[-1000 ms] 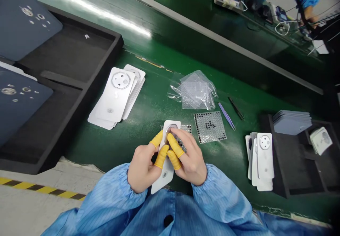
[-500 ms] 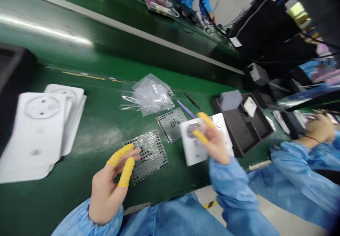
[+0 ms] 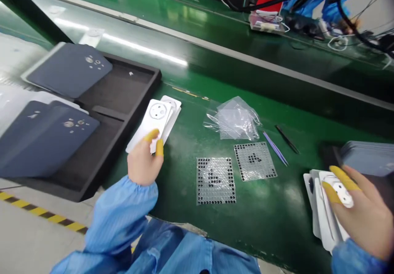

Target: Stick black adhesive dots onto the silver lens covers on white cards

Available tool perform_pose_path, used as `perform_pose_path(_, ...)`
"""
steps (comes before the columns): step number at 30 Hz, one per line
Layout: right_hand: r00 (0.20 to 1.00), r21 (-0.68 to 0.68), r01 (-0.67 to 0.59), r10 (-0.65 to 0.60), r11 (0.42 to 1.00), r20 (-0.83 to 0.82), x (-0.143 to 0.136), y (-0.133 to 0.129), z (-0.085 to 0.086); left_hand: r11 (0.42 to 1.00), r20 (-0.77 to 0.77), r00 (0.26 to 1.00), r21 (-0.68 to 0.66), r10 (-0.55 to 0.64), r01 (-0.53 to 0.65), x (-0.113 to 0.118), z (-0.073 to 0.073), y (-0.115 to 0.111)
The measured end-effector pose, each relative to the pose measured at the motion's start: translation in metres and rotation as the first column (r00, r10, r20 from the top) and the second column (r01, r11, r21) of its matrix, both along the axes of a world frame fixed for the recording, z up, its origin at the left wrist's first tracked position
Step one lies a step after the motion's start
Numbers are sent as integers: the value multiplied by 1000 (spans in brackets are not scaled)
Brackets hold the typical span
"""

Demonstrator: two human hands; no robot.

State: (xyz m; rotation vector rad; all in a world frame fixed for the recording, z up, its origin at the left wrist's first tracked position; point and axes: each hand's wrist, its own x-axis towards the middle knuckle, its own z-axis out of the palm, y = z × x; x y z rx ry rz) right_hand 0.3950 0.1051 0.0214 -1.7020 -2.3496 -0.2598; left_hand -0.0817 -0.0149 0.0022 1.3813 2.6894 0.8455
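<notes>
Two stacks of white panels lie on the green desk (image 3: pixel 181 163); the panels in each overlap too closely to count. The left stack (image 3: pixel 144 126) has its long axis slanting from lower left to upper right, ring end pointing away from the person. The left hand (image 3: pixel 144 163) is over its near part, grip apart. The right stack (image 3: pixel 325 220) tilts slightly the other way, ring end also pointing away; the right hand (image 3: pixel 363 212) covers part of its top panel, and I cannot tell whether that grip is clamped on it. Between the stacks are two dotted sheets (image 3: pixel 216 181), two tweezers (image 3: pixel 275 148), one purple and one black, and one heap of clear film (image 3: pixel 237 120). Two piles of blue panels (image 3: pixel 74 70) sit at the left tray (image 3: pixel 140 93)
</notes>
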Motion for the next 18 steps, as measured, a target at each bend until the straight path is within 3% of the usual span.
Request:
perform_pose_path(2, 967, -32, -223, 217, 974, -131, -46, -5, 6, 995, -133, 991, -97, 21, -34, -22, 2, 17)
perform_pose_path(4, 876, -29, -430, 409, 902, -255, -86, -8, 10, 978, -161, 987, -204, 20, -53, -39, 0, 30)
perform_pose_path(8, 775, -35, -576, 533, 817, -339, -129, -9, 6, 960, -128, 991, -270, 38, -72, -53, -1, 39)
perform_pose_path(10, 758, -60, -604, 549, 795, -354, -136, -7, 3, 963, -131, 989, -250, 69, -101, -53, 5, 39)
perform_pose_path(13, 754, -75, -605, 541, 792, -373, -140, 1, 0, 962, -158, 983, -241, 91, -128, -49, 27, 34)
perform_pose_path(15, 797, -58, -541, 490, 839, -353, -139, 16, -4, 958, -154, 986, -267, 68, -108, -45, 47, 25)
perform_pose_path(18, 931, -62, -310, 289, 949, -224, -130, 50, -11, 942, -58, 998, -333, 23, -41, -37, 66, -2)
